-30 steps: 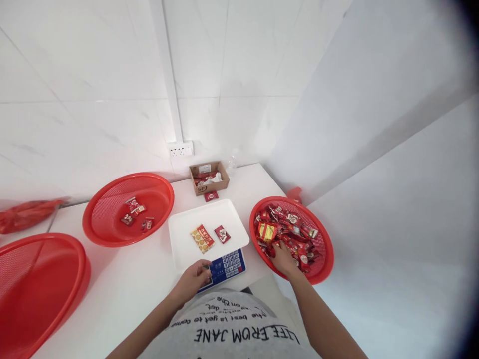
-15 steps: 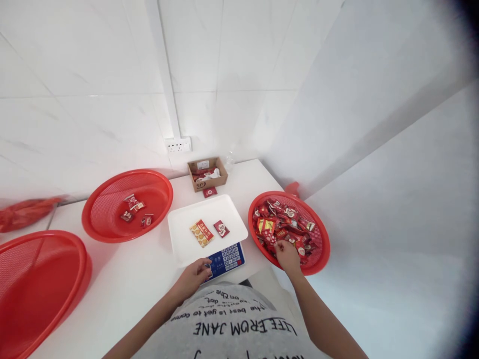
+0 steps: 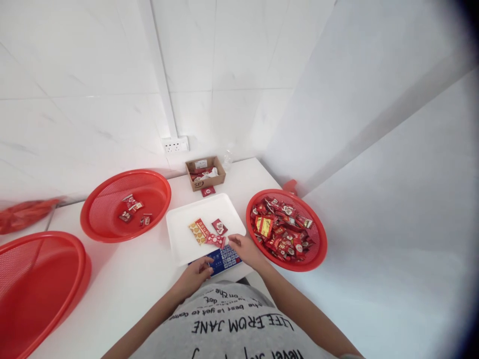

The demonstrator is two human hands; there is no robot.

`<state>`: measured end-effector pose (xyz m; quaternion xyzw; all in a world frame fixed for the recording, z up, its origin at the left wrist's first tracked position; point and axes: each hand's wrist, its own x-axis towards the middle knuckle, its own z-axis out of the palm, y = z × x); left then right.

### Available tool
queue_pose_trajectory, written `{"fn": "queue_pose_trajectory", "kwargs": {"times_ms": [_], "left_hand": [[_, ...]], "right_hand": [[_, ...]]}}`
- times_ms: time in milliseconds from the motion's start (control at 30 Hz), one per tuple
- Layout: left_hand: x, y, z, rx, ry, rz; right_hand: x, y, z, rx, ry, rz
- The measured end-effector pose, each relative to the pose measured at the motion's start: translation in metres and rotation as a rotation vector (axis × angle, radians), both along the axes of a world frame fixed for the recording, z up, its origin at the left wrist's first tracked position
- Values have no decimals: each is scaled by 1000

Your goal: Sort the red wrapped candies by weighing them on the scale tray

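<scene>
A white scale tray (image 3: 180, 249) holds a yellow-and-red snack packet (image 3: 198, 232) and a dark red candy packet (image 3: 219, 227). My right hand (image 3: 245, 249) is at the tray's front right corner, its fingers pinched at the end of a red packet with white dots (image 3: 215, 240). That packet lies against the front of the other two. My left hand (image 3: 198, 272) holds nothing; its loosely bent fingers rest by the left end of the blue keypad panel (image 3: 220, 262). Right of the scale, a red basket (image 3: 322, 244) is filled with red candy packets (image 3: 286, 232).
Another red basket (image 3: 90, 219) at the left has several small packets in it. A third red basket (image 3: 80, 279) stands nearer, at the left edge. A small cardboard box (image 3: 205, 182) with packets sits near the wall, a red packet (image 3: 208, 191) before it.
My right hand has moved left from the full basket to the scale tray, bringing the dotted red packet. My left hand has stayed by the keypad.
</scene>
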<state>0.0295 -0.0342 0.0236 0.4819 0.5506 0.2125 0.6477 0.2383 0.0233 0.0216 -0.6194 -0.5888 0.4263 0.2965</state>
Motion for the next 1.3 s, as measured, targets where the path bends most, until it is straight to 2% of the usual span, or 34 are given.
{"fn": "queue_pose_trajectory", "kwargs": {"times_ms": [67,167,300,367,500,567,667,767,933,1067,1133,1167,1300], "left_hand": [[-3,-2,0,-1,-10,15],[-9,-4,-2,-10,1,31],[-13,-6,-3,-5,51,-2],[-13,-5,-1,97,131,-30],[-8,8,1,587,385,-146],[-4,20,-2,758,495,-256],[0,39,-11,775,643,-416],[-5,51,-21,749,717,-484],[-22,48,-28,712,701,-400],[-28,34,-27,658,572,-237],[-26,27,-22,625,488,-137],[-24,24,-18,607,442,-83],[-7,16,6,425,201,105]], "right_hand": [[9,4,0,42,-50,-55],[41,6,-1,67,-182,-169],[95,0,-12,-24,-396,-272],[115,-5,-21,-109,-468,-257],[129,-6,-36,-193,-556,-203],[126,-2,-39,-195,-591,-209],[120,3,-37,-171,-617,-256],[121,1,-33,-151,-601,-345],[137,-14,-22,-95,-543,-634],[135,-18,0,11,-472,-772],[120,-15,16,71,-359,-768],[108,-12,24,94,-205,-737],[41,-3,46,-101,441,-479]]}}
